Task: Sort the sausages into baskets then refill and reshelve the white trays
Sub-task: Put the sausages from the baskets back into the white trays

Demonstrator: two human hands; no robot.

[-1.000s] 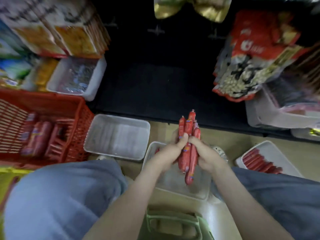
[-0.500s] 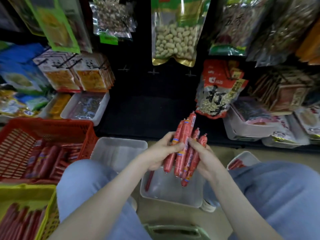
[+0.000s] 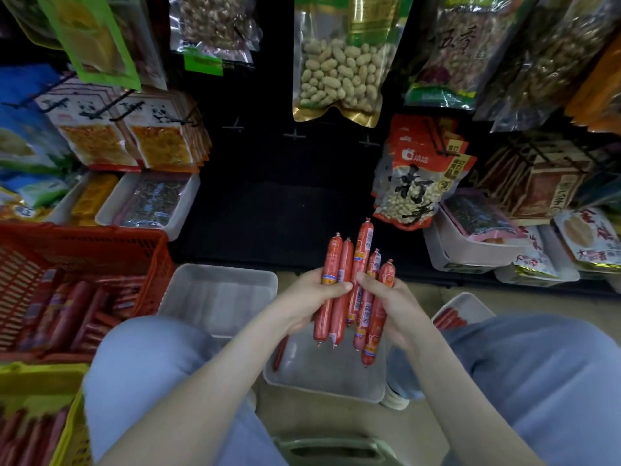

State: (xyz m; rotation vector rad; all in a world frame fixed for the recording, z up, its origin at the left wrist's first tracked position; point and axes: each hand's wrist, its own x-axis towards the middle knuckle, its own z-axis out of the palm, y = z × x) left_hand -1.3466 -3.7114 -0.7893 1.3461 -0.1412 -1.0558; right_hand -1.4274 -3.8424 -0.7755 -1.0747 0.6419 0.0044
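Holding five red sausages (image 3: 353, 290) upright in a loose fan, the person sits low before a dark bottom shelf (image 3: 268, 213). The left hand (image 3: 302, 301) grips the two sausages on its side, thumb pressed across their fronts. The right hand (image 3: 393, 304) grips the other three the same way, its fingers (image 3: 369, 280) curled round them. The two thumb tips lie just beside each other.

The bundle hangs above the near white tray (image 3: 322, 381), which sits on the floor between the knees and holds a single sausage (image 3: 280, 351) along its left wall. An empty white tray (image 3: 218, 294) lies just beyond it to the left, near the red basket (image 3: 84, 240), where more sausages are piled. The yellow basket (image 3: 72, 428) in the lower left corner also holds sausages. A third white tray (image 3: 470, 302), partly hidden by the right knee, shows a few red sausages. A bag of peanuts (image 3: 339, 62) hangs above the shelf.
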